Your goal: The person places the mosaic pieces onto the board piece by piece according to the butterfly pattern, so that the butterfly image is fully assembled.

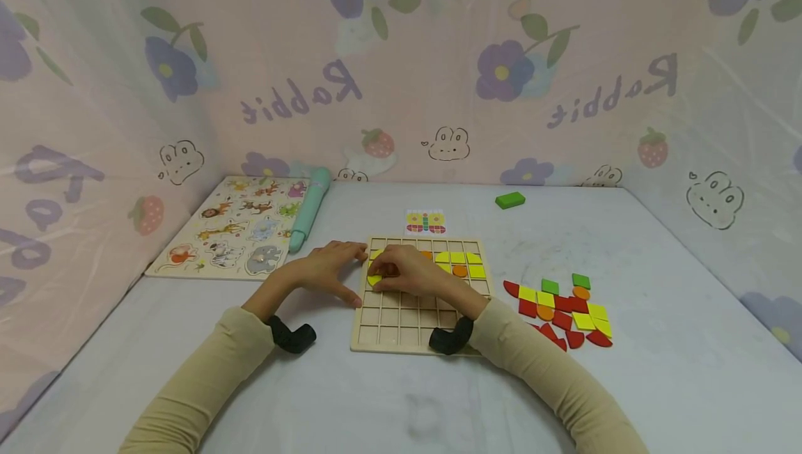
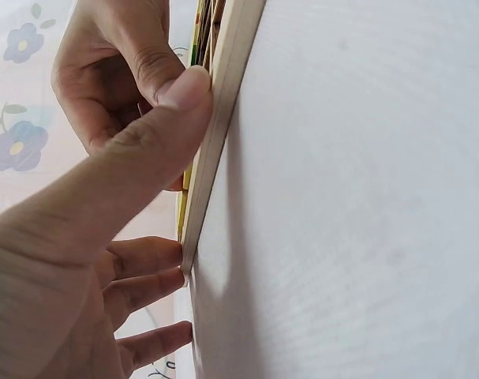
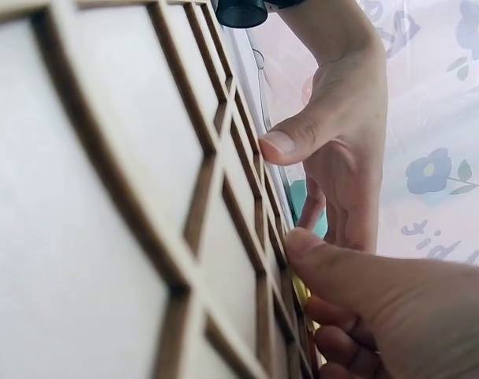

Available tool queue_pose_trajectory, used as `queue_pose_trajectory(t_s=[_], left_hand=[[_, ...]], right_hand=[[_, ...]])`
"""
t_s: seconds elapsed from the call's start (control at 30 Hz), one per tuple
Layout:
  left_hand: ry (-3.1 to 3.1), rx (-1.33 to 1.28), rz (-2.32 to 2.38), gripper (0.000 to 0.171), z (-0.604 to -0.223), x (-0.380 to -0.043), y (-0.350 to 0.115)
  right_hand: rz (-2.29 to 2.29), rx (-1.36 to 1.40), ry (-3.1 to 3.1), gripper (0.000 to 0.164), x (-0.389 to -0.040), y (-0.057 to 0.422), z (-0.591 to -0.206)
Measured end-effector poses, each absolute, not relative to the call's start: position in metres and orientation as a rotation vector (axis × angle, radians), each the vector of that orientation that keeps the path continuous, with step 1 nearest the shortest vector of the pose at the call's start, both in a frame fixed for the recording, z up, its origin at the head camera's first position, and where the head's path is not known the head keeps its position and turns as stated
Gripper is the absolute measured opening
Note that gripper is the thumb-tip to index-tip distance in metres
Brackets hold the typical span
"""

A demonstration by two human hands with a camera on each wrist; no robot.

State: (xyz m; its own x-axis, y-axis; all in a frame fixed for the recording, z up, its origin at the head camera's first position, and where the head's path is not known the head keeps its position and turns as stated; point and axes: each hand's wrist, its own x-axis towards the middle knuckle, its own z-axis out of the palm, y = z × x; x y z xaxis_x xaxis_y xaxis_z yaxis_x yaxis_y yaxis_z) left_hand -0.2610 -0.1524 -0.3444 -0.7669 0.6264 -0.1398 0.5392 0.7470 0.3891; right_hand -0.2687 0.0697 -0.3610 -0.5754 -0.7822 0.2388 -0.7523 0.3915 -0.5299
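Note:
A wooden grid board (image 1: 388,335) lies flat in front of me. My right hand (image 1: 410,269) reaches over its upper left cells, thumb and fingers curled at a yellow piece (image 1: 374,280) with a rounded edge, partly hidden by the fingertips. In the right wrist view, the yellow piece (image 3: 301,290) shows between thumb and fingers. My left hand (image 1: 326,269) is spread along the board's left side, its thumb (image 2: 188,88) and fingertips at the edge. Yellow pieces (image 1: 459,257) and an orange disc (image 1: 460,271) sit in cells at the upper right of the grid.
Loose red, yellow, green and orange pieces (image 1: 562,304) lie right of the board. A butterfly pattern card (image 1: 425,221) is behind it. A green block (image 1: 510,200) stands farther back. At left are an animal puzzle board (image 1: 213,241) and a mint-green stick-shaped object (image 1: 310,210).

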Motion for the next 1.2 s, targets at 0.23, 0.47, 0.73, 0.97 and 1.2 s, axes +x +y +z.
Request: queue_pose_trajectory(t_s=[0.23, 0.47, 0.73, 0.97, 1.2], left_hand=[[2.688, 0.920, 0.468, 0.080, -0.343, -0.261, -0.153], [2.688, 0.901, 0.460, 0.081, -0.344, -0.262, -0.150], [2.698, 0.883, 0.445, 0.082, -0.344, -0.260, -0.150], [2.705, 0.896, 0.438, 0.082, -0.345, -0.260, -0.151], [2.702, 0.904, 0.441, 0.082, -0.345, -0.261, -0.150]], right_hand=[[-0.906, -1.399, 2.601, 0.024, -0.269, 0.070, -0.357], [-0.945, -1.415, 2.652, 0.026, -0.268, 0.093, -0.337], [-1.007, -1.297, 2.771, 0.027, -0.255, 0.175, -0.323], [-0.910, -1.010, 2.935, 0.024, -0.240, 0.242, -0.331], [-0.772, -0.853, 2.865, 0.028, -0.234, 0.285, -0.336]])
